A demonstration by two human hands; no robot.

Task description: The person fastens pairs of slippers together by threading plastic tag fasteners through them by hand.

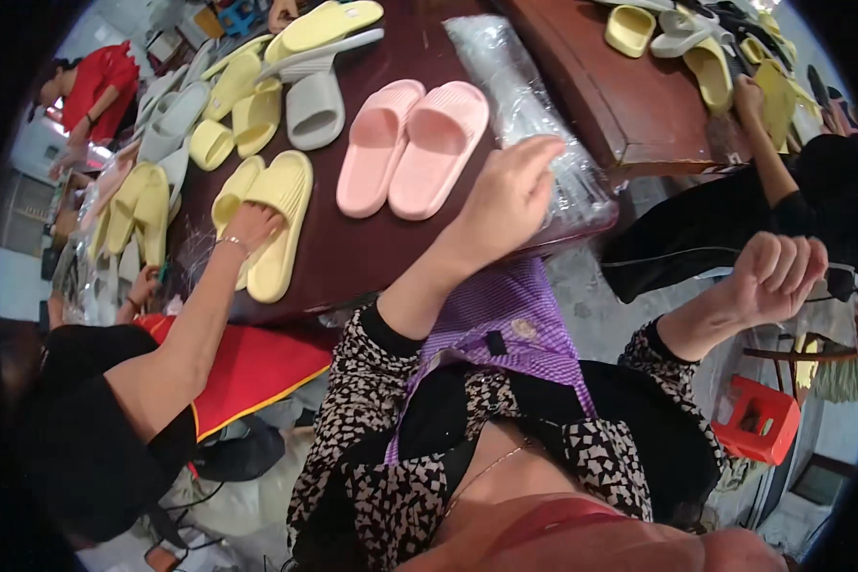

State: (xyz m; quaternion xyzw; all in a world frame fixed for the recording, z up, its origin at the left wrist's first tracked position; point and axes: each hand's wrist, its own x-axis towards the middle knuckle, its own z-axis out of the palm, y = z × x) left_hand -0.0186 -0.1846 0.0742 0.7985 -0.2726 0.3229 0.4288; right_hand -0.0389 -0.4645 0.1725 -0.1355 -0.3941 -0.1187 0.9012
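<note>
Pink slippers (414, 148), count two, side by side on the dark red table (353, 262), soles down, straps toward the far end.

Left hand (510, 195): one, raised just beside the right-hand pink slipper, fingers together and bent, narrow; cannot tell if it grips anything. It overlaps one pile of clear plastic packaging (515, 81) along the table's right side; contact unclear. Right hand (772, 281): one, out to the right, well apart from the slippers, fingers loosely curled in a narrow fist; contents cannot be told.

Next out: two yellow slippers (291, 191) left of the pink ones, with one co-worker's hand (253, 227) on them, a bracelet at its wrist. Beyond, one grey slipper (316, 107) stands near the pink pair, and two smaller yellow slippers (212, 145) lie to its left. More yellow and grey ones heap up at the far left, overlapping, too tangled to count.

Right: one second table (605, 86), with one short yellow slipper (629, 30) at its far side and a mixed heap; one other co-worker's hand (748, 100) is at that heap. Below, one red stool (759, 419). Far left, one person in a red top (103, 91).
</note>
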